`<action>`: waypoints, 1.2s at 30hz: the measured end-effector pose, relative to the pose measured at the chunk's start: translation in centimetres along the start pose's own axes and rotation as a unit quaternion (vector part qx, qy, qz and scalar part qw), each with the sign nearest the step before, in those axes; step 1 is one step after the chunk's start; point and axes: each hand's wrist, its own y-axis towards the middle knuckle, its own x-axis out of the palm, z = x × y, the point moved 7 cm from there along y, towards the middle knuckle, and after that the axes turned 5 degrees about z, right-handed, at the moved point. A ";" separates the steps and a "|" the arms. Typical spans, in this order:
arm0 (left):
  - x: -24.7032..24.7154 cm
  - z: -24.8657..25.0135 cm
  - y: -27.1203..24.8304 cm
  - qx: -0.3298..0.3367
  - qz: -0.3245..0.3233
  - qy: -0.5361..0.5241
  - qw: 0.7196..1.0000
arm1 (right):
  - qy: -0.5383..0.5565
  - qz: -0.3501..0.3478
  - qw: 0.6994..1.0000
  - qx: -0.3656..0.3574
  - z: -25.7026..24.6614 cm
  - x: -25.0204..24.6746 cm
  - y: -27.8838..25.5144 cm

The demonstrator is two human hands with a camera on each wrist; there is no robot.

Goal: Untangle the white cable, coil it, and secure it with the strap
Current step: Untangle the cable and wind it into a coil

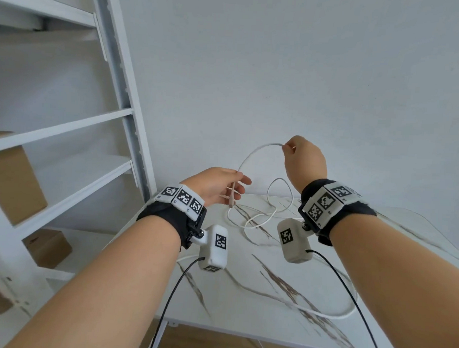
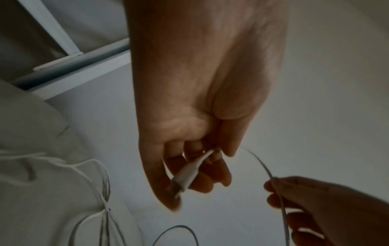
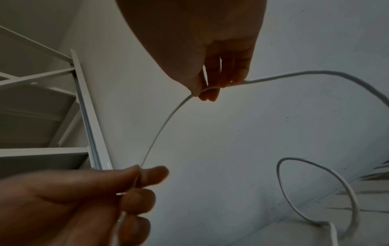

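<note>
A thin white cable (image 1: 253, 155) arcs in the air between both hands above the marble table (image 1: 271, 275). My left hand (image 1: 217, 185) pinches the cable near its plug end (image 2: 185, 177), and the connector hangs below the fingers. My right hand (image 1: 304, 161) is raised higher and pinches the cable (image 3: 168, 119) farther along. From there the cable drops in loose loops (image 1: 263, 217) onto the table and trails toward the near right (image 1: 330, 315). I see no strap in any view.
A white metal shelving unit (image 1: 116, 84) stands at the left with cardboard boxes (image 1: 15, 175) on its shelves. A plain wall is close behind the table. Black leads (image 1: 349, 292) run from the wrist cameras across the table's near edge.
</note>
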 end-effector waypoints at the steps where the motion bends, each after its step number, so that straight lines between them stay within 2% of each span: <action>1: 0.2 -0.2 -0.2 -0.008 -0.014 -0.029 0.999 | -0.008 -0.006 1.000 0.005 0.1 0.3 -0.1; 4: 0.4 0.5 -0.4 0.014 -0.024 -0.093 0.995 | -0.068 -0.023 0.997 0.003 0.3 0.9 -1.0; 6: 0.4 1.5 -0.5 0.043 -0.026 -0.144 0.988 | -0.084 -0.062 0.994 0.004 0.4 1.5 -1.6; 10: 0.4 3.4 -0.4 0.075 -0.014 -0.253 0.965 | 0.026 -0.169 0.985 0.034 0.3 3.3 -2.9; 14: 0.5 4.8 -0.1 0.077 0.024 -0.360 0.930 | 0.044 -0.236 0.971 0.018 -0.3 4.6 -4.2; 17: 0.5 5.3 -0.1 0.065 0.053 -0.380 0.921 | 0.040 -0.284 0.958 0.004 -0.2 5.4 -5.2; 21: -0.1 5.8 0.0 0.088 0.089 -0.381 0.916 | 0.036 -0.348 0.937 -0.017 -0.3 5.8 -6.7; 25: -0.7 6.1 0.1 0.132 0.126 -0.309 0.933 | 0.019 -0.397 0.916 -0.054 -1.4 5.4 -7.7; 28: -1.1 6.2 0.1 0.167 0.155 -0.175 0.958 | 0.006 -0.426 0.902 -0.073 -2.1 5.0 -8.1; 32: -2.1 5.3 0.2 0.180 0.204 0.048 0.961 | 0.029 -0.407 0.910 -0.068 -2.6 3.8 -7.4; 36: -2.7 4.0 0.3 0.147 0.199 0.164 0.955 | 0.063 -0.352 0.932 -0.061 -3.1 2.2 -5.9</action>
